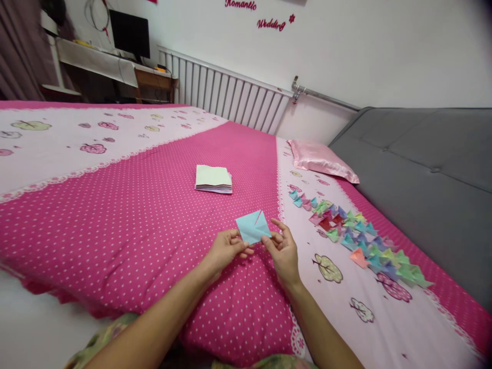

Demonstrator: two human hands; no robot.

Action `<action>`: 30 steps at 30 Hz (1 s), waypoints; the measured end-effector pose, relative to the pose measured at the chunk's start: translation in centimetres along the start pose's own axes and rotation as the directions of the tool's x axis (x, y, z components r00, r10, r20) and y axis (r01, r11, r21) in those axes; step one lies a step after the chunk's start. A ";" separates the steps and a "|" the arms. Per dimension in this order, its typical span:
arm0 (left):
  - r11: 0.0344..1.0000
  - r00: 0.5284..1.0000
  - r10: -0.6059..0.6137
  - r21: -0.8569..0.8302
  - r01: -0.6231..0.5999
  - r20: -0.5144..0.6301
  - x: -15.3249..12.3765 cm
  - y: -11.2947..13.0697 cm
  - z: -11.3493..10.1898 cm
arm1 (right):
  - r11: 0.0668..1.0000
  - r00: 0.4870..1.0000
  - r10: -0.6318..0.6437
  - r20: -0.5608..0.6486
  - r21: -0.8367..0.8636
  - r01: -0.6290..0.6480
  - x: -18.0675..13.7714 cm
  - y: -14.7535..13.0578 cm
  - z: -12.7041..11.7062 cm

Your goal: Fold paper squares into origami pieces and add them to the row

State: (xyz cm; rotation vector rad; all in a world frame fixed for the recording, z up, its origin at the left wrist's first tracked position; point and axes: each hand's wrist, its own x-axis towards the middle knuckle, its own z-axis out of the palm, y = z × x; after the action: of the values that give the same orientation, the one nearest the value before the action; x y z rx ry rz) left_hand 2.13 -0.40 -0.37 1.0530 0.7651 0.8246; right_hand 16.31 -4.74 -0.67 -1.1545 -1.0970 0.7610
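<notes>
A light blue sheet of folded paper (251, 228) is held up above the pink bedspread, with a slit or fold line running in from its upper edge. My left hand (227, 248) pinches its lower left corner between thumb and fingers. At the lower right corner, my right hand (282, 248) grips the paper with the thumb on top, its index finger stretched out past the edge. Beyond the hands lies a stack of square paper (213, 177), pale green on top.
Several rows of small folded paper pieces (348, 230) in many colours stand at the right. A pink pillow (321, 159) rests by the grey headboard (426, 169). Farther back are a metal railing (226, 87) and a desk with a monitor (129, 35).
</notes>
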 end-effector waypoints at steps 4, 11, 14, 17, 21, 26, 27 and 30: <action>1.000 1.000 0.001 -0.029 -0.001 -0.006 0.1 0.1 0.0 | 1.000 1.000 -0.010 -0.001 -0.001 0.010 0.0 0.2 -0.2; 0.999 1.000 0.006 -0.037 -0.005 0.010 -0.1 0.2 0.0 | 1.000 1.000 -0.015 0.016 -0.003 0.015 0.2 0.9 -0.2; 0.999 1.000 0.000 -0.044 0.000 0.018 -0.2 0.3 0.0 | 0.999 0.999 -0.030 0.020 -0.017 0.030 0.3 1.0 -0.2; 0.999 1.000 -0.016 -0.049 0.017 0.026 -0.3 0.3 -0.1 | 0.997 0.999 -0.044 0.004 -0.057 0.044 0.2 1.1 -0.3; 0.998 0.999 -0.033 -0.045 0.034 0.032 -0.2 0.3 -0.1 | 0.990 0.998 -0.068 -0.007 -0.124 0.067 0.2 1.0 -0.5; 0.998 0.998 -0.031 -0.061 0.034 0.063 -0.3 0.3 -0.2 | 0.979 0.994 -0.103 0.040 -0.175 0.108 0.1 0.7 -0.6; 0.997 0.997 -0.027 -0.069 0.032 0.071 -0.3 0.3 -0.2 | 0.975 0.993 -0.110 0.047 -0.188 0.117 0.1 0.6 -0.6; 0.996 0.996 -0.023 -0.080 0.029 0.081 -0.3 0.2 -0.2 | 0.965 0.989 -0.128 0.069 -0.223 0.141 0.1 0.5 -0.7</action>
State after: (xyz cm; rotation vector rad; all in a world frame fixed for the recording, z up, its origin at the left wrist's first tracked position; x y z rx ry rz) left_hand 1.80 -0.49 -0.19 0.9954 0.6711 0.7807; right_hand 17.05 -4.78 -1.18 -1.2422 -1.3202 0.5733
